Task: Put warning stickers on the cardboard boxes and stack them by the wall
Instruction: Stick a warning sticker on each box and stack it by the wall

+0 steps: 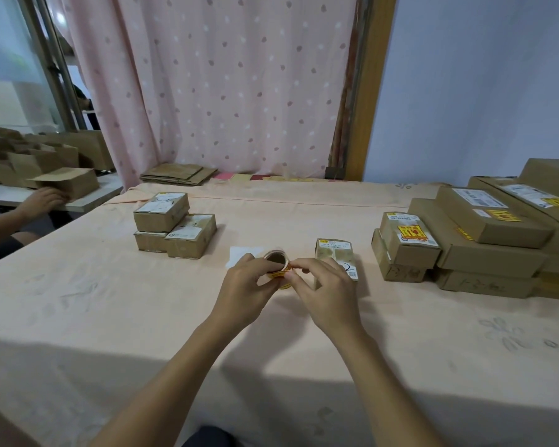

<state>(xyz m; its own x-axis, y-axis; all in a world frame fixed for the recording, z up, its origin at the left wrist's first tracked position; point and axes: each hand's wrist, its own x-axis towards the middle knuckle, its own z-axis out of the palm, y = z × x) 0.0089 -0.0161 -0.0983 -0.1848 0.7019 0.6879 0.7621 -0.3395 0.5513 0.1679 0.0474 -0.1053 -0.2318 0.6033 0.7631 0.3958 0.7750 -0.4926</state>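
Sticker roll (277, 260) in left hand (243, 288)

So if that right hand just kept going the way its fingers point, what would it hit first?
Almost certainly the sticker roll, which the left hand grips; the right hand is pinching at its edge.

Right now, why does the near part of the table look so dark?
Head view: a broad shadow covers the near tablecloth; farther back the light is even. The wide lens slants the wooden frame, and the sticker roll looks slightly soft.
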